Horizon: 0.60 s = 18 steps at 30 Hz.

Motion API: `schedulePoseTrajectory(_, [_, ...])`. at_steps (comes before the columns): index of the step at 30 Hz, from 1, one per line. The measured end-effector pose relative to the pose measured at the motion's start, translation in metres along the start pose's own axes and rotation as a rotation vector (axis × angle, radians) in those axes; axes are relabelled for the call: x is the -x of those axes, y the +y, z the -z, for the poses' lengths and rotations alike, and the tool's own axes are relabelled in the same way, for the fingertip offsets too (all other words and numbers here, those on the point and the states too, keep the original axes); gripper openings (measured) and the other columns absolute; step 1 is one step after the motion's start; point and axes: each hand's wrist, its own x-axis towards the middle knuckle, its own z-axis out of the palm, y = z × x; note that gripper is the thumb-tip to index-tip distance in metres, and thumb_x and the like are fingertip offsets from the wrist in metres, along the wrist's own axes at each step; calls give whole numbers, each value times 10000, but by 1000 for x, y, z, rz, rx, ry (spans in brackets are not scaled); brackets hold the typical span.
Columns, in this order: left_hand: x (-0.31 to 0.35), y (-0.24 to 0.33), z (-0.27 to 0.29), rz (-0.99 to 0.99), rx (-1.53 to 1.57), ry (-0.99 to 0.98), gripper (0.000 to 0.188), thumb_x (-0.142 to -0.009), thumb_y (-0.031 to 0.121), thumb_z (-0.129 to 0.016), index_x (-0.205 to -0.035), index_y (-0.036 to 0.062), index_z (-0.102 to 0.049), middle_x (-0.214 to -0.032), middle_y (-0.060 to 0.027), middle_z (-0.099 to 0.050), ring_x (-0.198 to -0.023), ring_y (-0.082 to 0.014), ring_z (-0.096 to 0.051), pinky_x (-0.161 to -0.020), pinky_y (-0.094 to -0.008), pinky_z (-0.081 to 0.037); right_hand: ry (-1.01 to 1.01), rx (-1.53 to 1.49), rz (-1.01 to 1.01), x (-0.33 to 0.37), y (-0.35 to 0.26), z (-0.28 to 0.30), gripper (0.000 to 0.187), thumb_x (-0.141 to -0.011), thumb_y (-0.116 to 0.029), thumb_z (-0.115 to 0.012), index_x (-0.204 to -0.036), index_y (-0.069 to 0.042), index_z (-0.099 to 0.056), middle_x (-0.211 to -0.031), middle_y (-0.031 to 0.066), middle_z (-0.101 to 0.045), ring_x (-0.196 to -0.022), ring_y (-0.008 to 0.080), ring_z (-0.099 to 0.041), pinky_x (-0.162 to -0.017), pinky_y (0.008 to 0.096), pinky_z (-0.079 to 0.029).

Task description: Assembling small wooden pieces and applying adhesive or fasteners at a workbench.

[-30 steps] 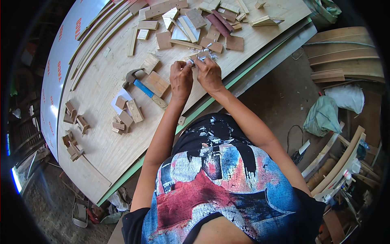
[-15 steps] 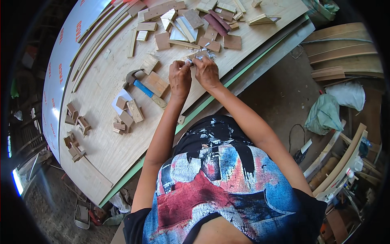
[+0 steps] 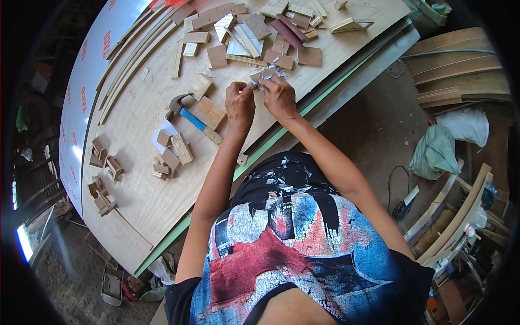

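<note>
My left hand (image 3: 240,105) is closed in a pinch over the plywood board, its fingertips on a small whitish scrap (image 3: 251,84). Close beside it, my right hand (image 3: 279,97) also pinches, with a thin pale sliver at its fingertips; its kind is too small to tell. White shreds and small bits (image 3: 277,72) lie just beyond my fingers. To the left of my left hand rests a claw hammer (image 3: 190,117) with a blue and wooden handle, against a flat wooden block (image 3: 210,112).
Wood offcuts (image 3: 257,26) and a dark red rolled piece (image 3: 288,31) cover the far part of the plywood (image 3: 135,200). Small joined wooden pieces (image 3: 101,196) stand at the left. Long strips (image 3: 132,57) lie along the far left edge. Sacks (image 3: 433,151) sit on the floor at right.
Both hands stay in nearly the same place, fingertips still pinched. My right hand has shifted very slightly; the whole view has moved a little.
</note>
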Motion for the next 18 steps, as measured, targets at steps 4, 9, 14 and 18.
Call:
schedulePoseTrajectory(4, [-1,-1,-1,-18,1,-1,75,-763,80,-592,-779,22,-636,-758,-111,-558,-705,-253,-539,-611,-333,-429,-33,121,69,-1,0,-4,146,-719,-43,-552,-847,-43,-622,-732,161,-548,-699,324,-551,-633,383,-448])
schedulePoseTrajectory(9, [0,-2,-2,-16,13,10,77,-765,80,-589,-777,20,-635,-752,-114,-558,-702,-254,-541,-610,-334,-430,-27,154,92,0,4,-10,141,-707,-46,-503,-806,-37,-603,-720,174,-533,-716,322,-547,-643,390,-456])
schedulePoseTrajectory(14, [3,-5,-1,-28,52,10,78,-733,28,-573,-795,21,-619,-758,-123,-540,-711,-267,-515,-596,-347,-426,11,34,14,-1,3,-9,101,-704,-57,-539,-782,-31,-598,-736,162,-564,-710,316,-556,-657,389,-452])
schedulePoseTrajectory(18, [2,-6,-3,-51,49,31,68,-735,29,-567,-787,22,-611,-757,-126,-535,-715,-274,-513,-599,-352,-427,66,122,-26,-9,11,-1,95,-677,-47,-546,-751,-25,-601,-704,164,-576,-693,322,-564,-632,389,-451])
